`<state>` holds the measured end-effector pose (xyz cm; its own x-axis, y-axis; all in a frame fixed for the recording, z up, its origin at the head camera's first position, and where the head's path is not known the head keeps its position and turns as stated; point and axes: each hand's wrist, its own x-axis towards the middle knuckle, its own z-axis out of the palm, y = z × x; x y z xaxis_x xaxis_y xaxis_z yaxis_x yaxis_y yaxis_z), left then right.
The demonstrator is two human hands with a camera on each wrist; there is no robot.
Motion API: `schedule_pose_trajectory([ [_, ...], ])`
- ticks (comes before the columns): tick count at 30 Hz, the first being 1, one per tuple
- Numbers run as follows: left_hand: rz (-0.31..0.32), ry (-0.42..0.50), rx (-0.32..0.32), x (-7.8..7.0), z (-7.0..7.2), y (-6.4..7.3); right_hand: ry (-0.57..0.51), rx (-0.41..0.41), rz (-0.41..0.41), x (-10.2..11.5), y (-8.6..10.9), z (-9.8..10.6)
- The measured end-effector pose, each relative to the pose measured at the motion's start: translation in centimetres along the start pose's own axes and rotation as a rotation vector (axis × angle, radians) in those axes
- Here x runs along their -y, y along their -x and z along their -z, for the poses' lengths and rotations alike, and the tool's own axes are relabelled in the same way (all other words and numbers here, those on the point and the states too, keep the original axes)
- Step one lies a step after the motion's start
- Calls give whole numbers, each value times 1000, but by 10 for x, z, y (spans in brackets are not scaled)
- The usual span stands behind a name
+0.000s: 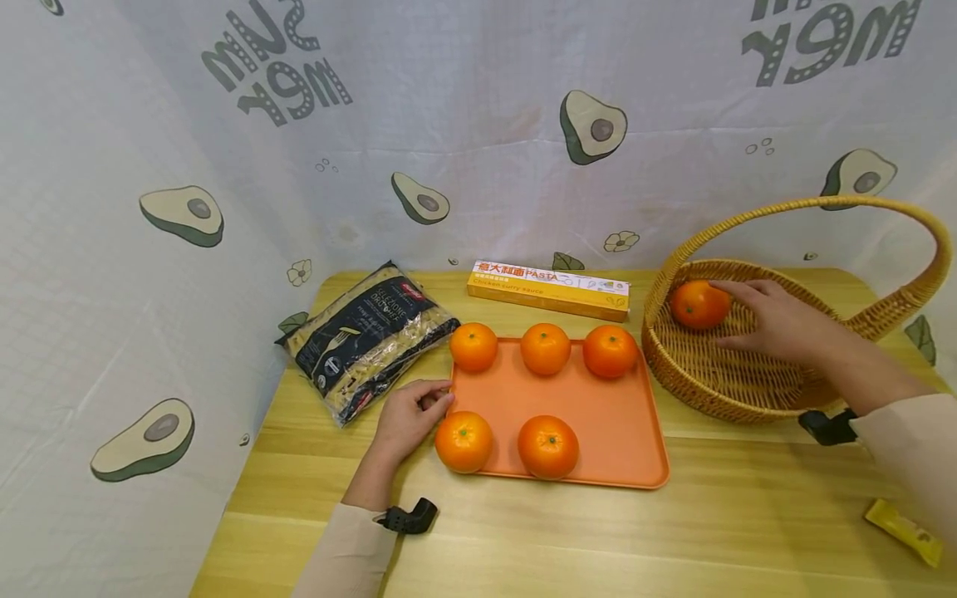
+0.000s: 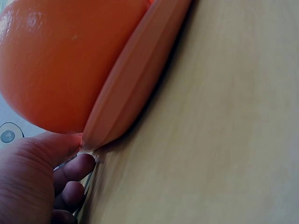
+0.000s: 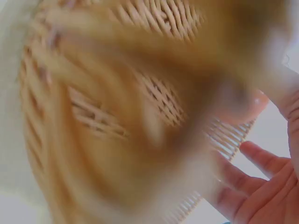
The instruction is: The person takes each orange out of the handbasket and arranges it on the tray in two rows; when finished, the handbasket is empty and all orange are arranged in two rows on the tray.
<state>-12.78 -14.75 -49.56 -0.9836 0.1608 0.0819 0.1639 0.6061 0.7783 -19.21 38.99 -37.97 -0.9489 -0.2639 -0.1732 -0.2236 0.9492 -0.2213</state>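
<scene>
My left hand (image 1: 407, 419) pinches the left rim of a flat orange tray (image 1: 598, 423); in the left wrist view the thumb lies at the rim beside an orange (image 2: 60, 60), other fingers curled below. Two oranges sit along the tray's near side, the left one (image 1: 464, 442) overlapping its corner. Three more line the far side. Over a wicker basket (image 1: 691, 399) at the right, my right hand (image 1: 781, 324) reaches in with fingers spread. An orange (image 1: 695, 307) rests inside, close to the fingertips. In the right wrist view, the blurred basket hides part of that orange (image 3: 250, 109).
A pasta bag (image 1: 366, 332) lies left of the tray. Behind the tray is a yellow and white pasta box (image 1: 549, 291). The basket's tall handle (image 1: 807, 202) arches above my right hand. A small yellow packet (image 1: 903, 531) lies at the near right. Printed curtains stand behind the table.
</scene>
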Motion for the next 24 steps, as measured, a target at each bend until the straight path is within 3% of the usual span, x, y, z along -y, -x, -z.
schedule_pose_trajectory([
  [12, 0, 10, -6, -1, 1, 0, 93, 43, 70, 0, -6, 23],
  [24, -12, 11, -15, 0, 0, 1, 79, 35, 85, 7, -26, 22],
])
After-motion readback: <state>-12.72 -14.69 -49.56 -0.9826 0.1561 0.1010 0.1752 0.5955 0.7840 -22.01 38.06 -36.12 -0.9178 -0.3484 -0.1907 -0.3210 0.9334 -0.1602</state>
